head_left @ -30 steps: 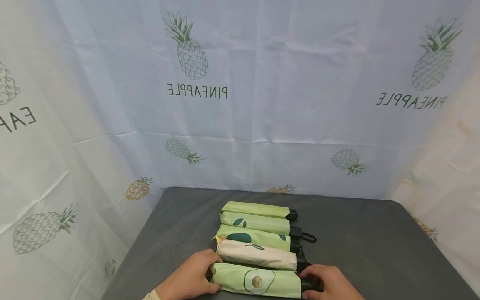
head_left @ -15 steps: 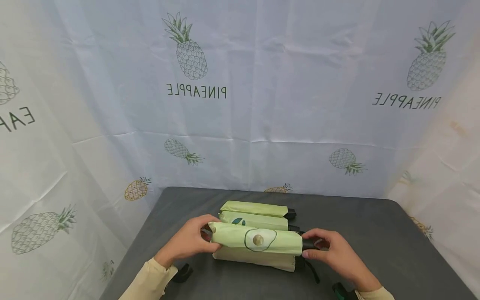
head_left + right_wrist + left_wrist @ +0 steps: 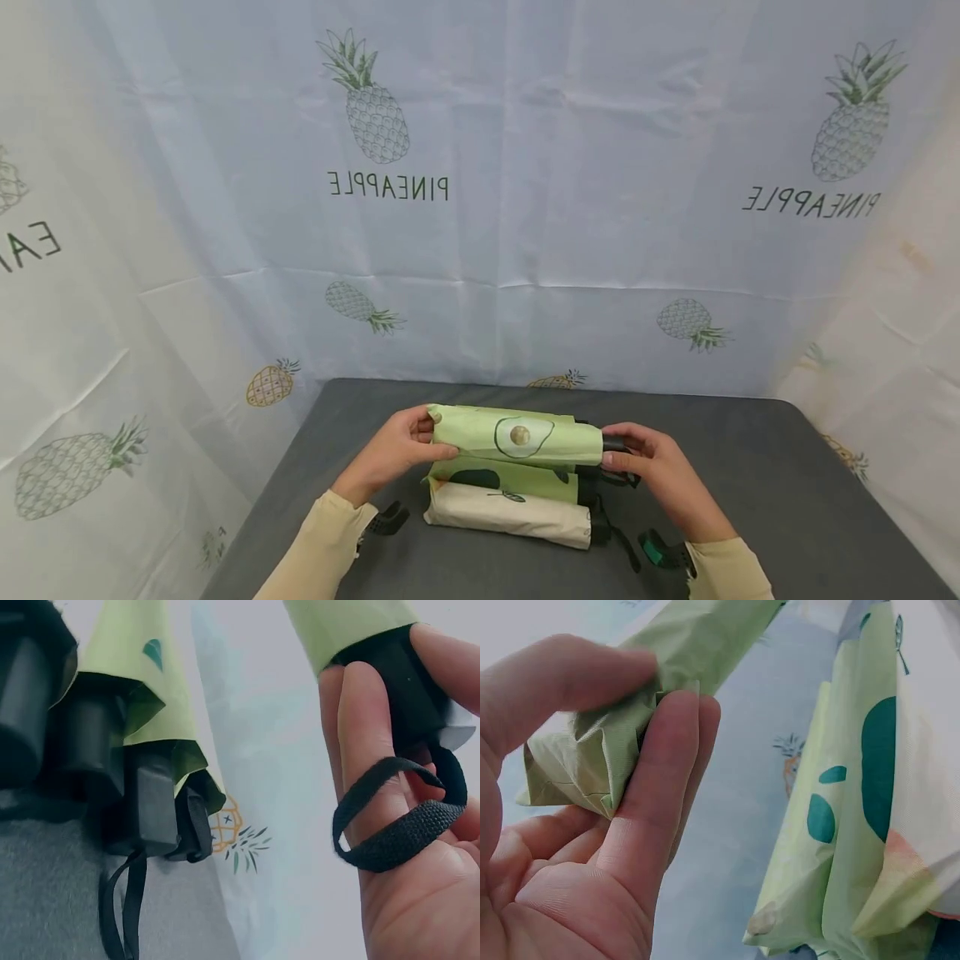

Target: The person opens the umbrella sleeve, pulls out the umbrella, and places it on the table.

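Note:
A folded umbrella in a light green sleeve with an avocado print (image 3: 517,436) is held level above the table by both hands. My left hand (image 3: 400,448) pinches its closed sleeve end between thumb and fingers. At the other end, my right hand (image 3: 651,460) grips the black handle (image 3: 401,690), whose wrist strap (image 3: 405,832) loops over the fingers. Below it lie a cream umbrella (image 3: 506,514) and a green one with dark avocado shapes (image 3: 525,478). Farther back, more green umbrellas are mostly hidden behind the held one; the left wrist view shows their leaf-printed sleeve (image 3: 821,817).
The dark grey table (image 3: 720,467) carries the row of umbrellas, their black handles (image 3: 154,802) all pointing right. A black strap (image 3: 626,546) trails from the cream one. A pineapple-print curtain (image 3: 525,208) stands behind the table and along its sides.
Both hands have lifted the avocado-print umbrella from the front of the row and carried it away from me, over the other umbrellas toward the back. The cream umbrella stays on the table.

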The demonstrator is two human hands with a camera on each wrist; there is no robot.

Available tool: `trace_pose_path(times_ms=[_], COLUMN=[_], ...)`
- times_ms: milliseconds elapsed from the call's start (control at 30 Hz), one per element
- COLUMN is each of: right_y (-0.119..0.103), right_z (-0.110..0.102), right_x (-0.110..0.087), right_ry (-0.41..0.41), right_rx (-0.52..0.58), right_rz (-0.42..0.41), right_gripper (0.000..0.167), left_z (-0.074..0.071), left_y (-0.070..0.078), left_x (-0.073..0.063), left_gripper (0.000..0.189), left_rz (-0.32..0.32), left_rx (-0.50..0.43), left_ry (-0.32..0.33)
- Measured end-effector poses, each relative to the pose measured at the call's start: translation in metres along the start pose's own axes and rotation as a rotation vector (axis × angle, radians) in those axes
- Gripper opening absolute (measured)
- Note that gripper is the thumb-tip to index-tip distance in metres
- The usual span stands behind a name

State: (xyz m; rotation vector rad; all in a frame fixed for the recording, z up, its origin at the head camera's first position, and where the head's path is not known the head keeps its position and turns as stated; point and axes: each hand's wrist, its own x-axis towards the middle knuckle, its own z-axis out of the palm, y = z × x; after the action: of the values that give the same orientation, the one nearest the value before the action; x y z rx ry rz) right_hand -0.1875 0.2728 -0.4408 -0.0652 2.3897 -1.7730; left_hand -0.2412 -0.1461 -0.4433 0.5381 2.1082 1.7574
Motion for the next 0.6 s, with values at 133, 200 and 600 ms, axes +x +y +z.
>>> trace_pose_path(times_ms=[133, 200, 600], right_y=[-0.0002, 0.0, -0.0015], right_z=[0.0004, 0.0007, 0.0037], right_x=[0.0014, 0.0011, 0.0049], right_ry=[0.013, 0.013, 0.001], right_rx=[0.007, 0.01, 0.071], right_rz=[0.002, 0.007, -0.033], right_gripper=[0.061, 0.06, 0.057], left_z=[0.0032, 0.0044, 0.0019], left_y=[-0.0028, -0.0042, -0.0034], left_x=[0.0045, 0.0064, 0.0081], left_gripper=[0.044, 0.04, 0.046], left_rz=[-0.023, -0.029, -0.025], left_rx=[-0.026, -0.048, -0.112], left_ry=[0.018, 0.023, 0.034])
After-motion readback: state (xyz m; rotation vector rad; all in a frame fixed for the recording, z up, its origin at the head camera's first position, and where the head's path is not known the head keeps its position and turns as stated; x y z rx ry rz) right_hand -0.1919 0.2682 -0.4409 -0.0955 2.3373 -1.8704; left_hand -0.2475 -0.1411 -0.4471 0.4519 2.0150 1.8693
